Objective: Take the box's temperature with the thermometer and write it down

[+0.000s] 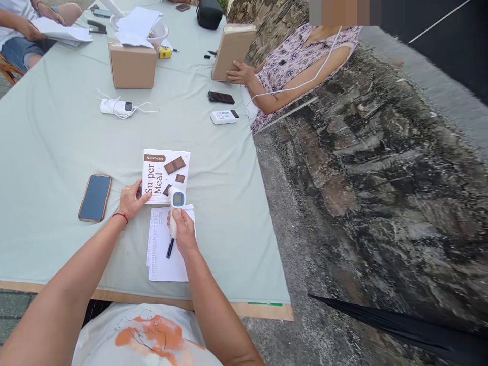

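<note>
A white box printed "Su-per Meal" (pixel 156 175) with brown bar pictures is on the cloth-covered table in front of me. My left hand (pixel 132 200) grips its lower left edge, thumb on the front face. In my right hand (pixel 182 227) is a white handheld infrared thermometer (pixel 177 197) with a small blue-rimmed screen, its head overlapping the lower right corner of the box. Beneath that hand lie printed paper sheets (pixel 163 267) with a black pen (pixel 170 248) on top. A phone (pixel 95 197) in an orange-brown case rests left of my left hand.
A cardboard box (pixel 133 66) with papers on it stands farther back. Two white power banks (pixel 114 107) (pixel 224 117) and a black phone (pixel 221 97) lie mid-table. At right a person holds a brown box (pixel 232 51); another at far left holds papers (pixel 63 30). A stone wall (pixel 343 168) rises at right.
</note>
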Tool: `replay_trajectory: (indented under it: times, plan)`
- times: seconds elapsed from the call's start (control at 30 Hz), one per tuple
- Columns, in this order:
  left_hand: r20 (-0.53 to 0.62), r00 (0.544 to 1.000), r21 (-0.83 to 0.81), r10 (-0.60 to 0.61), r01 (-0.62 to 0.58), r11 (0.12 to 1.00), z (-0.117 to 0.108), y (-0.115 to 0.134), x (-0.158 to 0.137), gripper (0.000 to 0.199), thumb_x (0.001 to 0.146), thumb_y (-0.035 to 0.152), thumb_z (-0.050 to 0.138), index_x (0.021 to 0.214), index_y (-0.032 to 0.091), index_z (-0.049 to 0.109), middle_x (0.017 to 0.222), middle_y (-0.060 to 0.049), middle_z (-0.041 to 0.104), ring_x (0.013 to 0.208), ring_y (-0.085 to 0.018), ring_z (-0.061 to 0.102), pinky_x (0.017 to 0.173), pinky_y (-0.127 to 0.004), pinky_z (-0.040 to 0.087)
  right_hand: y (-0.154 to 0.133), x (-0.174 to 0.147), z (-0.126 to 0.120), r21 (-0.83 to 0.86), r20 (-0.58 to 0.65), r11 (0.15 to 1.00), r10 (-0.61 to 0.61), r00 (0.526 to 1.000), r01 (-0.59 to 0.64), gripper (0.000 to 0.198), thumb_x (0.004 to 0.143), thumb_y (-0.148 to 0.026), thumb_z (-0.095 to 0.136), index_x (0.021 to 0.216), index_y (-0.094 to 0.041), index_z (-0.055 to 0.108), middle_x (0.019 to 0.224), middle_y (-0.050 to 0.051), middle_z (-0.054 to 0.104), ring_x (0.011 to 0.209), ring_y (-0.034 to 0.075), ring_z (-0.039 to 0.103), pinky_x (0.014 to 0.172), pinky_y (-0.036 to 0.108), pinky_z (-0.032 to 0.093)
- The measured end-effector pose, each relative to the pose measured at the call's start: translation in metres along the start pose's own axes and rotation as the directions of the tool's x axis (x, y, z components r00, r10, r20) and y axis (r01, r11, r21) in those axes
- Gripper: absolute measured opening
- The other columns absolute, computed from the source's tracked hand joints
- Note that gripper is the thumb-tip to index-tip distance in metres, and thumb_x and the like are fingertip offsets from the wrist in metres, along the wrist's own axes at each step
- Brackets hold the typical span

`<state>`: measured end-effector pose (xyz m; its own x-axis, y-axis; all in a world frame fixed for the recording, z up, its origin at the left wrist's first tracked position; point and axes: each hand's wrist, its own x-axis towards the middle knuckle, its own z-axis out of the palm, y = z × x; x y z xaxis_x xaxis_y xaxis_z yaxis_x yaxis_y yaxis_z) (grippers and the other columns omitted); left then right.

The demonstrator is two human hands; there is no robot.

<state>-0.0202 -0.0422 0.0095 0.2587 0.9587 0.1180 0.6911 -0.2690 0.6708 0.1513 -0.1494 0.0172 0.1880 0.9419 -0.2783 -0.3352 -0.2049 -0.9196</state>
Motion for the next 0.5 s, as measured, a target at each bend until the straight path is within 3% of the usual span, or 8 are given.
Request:
replay_trajectory:
  times: [0.23,0.5]
  plan:
    - [-0.014,1.000,0.000,-0.026,0.026,1.000,-0.001,-0.001,0.001,0.054,0.086,0.057,0.048,0.120,0.017,0.059,0.081,-0.004,0.062,0.075,-0.020,0.054,0.077,-0.035,0.036,-0.019,-0.025,-0.002,0.052,-0.047,0.998,0.040,0.998,-0.037,0.049,0.078,-0.065,0.066,0.075,-0.019,0.048,0.066,-0.003,0.041,0.060,0.012,0.035,0.055,0.026,0.029]
    - [-0.030,0.999,0.004,-0.015,0.015,1.000,-0.003,-0.004,0.005,0.050,0.084,0.056,0.048,0.112,0.016,0.061,0.076,-0.004,0.058,0.071,-0.019,0.051,0.068,-0.032,0.034,-0.041,-0.055,-0.025,-0.134,-0.086,0.990,-0.051,0.995,0.039,0.046,0.082,-0.063,0.062,0.078,-0.018,0.053,0.067,-0.002,0.041,0.060,0.011,0.034,0.054,0.025,0.029]
